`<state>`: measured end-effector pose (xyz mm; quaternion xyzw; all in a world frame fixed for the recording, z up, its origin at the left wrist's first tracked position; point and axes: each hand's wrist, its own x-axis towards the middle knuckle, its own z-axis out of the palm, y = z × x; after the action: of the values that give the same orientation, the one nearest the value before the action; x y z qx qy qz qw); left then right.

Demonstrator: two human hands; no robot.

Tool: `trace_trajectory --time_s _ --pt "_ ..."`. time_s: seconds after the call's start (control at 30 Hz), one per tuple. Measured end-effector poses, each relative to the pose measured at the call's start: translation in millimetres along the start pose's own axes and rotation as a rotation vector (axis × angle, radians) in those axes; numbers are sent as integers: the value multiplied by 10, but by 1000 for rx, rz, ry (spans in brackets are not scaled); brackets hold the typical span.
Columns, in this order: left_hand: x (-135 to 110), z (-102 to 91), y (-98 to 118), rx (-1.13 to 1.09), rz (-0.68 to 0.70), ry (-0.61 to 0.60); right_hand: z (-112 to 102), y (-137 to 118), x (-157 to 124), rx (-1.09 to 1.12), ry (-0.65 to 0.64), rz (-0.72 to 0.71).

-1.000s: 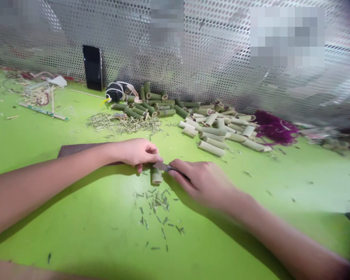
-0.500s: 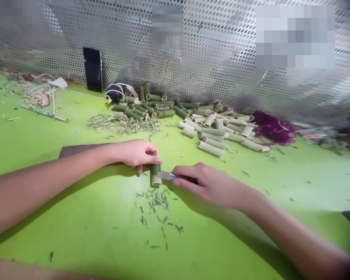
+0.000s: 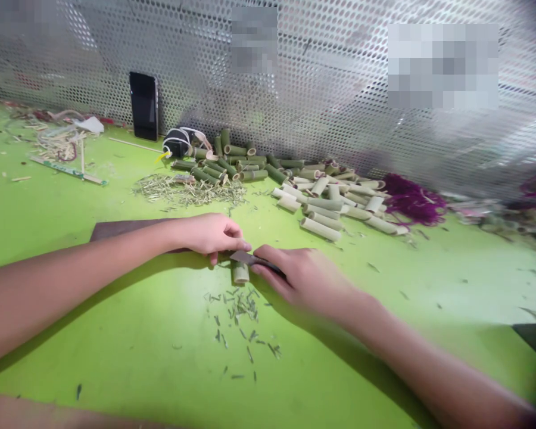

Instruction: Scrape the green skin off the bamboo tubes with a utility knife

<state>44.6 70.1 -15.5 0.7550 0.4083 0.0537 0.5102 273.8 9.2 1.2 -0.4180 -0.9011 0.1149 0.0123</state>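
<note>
My left hand (image 3: 214, 233) pinches the far end of a short bamboo tube (image 3: 240, 273) and holds it against the green tabletop. The tube's near end is pale and hollow, pointing toward me. In my right hand (image 3: 301, 271) is a knife (image 3: 264, 262) with a dark handle. Its blade lies across the top of the tube, close to my left thumb, and covers the tube's middle. Green shavings (image 3: 243, 307) are scattered on the table just in front of the tube.
Beyond my hands lie piles of green bamboo tubes (image 3: 254, 173) and pale peeled tubes (image 3: 321, 228). Purple string (image 3: 413, 199) is to their right. A phone (image 3: 144, 107) leans on the perforated metal panel (image 3: 321, 77). A dark flat board (image 3: 120, 229) lies under my left forearm.
My right hand has moved left and slightly up. The knife blade has gone from the tube's right side to across its top. My left hand stays almost still.
</note>
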Motion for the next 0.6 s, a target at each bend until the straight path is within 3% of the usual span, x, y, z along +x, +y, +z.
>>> trace_trajectory --time_s 0.2,0.3,0.43,0.6 --pt "-2 23 1 16 12 28 2 -95 -50 -53 72 -41" --pt "-17 40 21 19 21 51 -3 -89 -50 13 47 -15" --pt "-33 34 47 40 22 58 -89 -22 -44 194 -84 32" --pt "-24 13 37 18 -4 42 -215 -1 -139 397 -315 -74"
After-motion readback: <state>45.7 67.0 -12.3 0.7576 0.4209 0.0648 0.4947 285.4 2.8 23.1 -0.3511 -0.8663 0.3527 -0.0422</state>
